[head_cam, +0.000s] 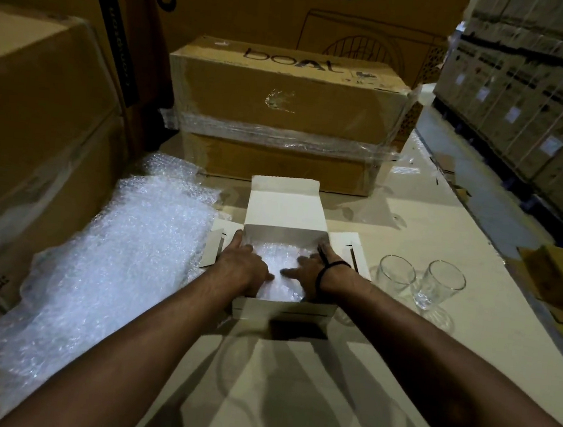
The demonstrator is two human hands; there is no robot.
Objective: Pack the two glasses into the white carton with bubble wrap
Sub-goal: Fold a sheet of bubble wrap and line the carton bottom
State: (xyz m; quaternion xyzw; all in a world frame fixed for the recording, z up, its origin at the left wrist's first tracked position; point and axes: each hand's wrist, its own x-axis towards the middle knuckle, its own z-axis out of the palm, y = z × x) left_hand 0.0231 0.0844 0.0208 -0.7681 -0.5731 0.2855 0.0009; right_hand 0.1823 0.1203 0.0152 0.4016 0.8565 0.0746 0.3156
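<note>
A loose heap of bubble wrap (pixel 104 251) is lying at the left on the desk (pixel 289 403). In the open white carton (pixel 287 210), the left hand (pixel 242 266) and right hand (pixel 314 271) are pressing flat, fingers spread, on a bubble wrap lining (pixel 281 258). Two glasses (pixel 419 283) are standing just right of the carton.

both hands are inside the open white carton (pixel 287 210), the left hand (pixel 242 266) and right hand (pixel 315 271) pressing flat on a piece of bubble wrap (pixel 280 259) lining its bottom. two empty glasses (pixel 396 276) stand upright just right of the carton. a big bubble wrap sheet (pixel 125 250) lies to its left.
</note>
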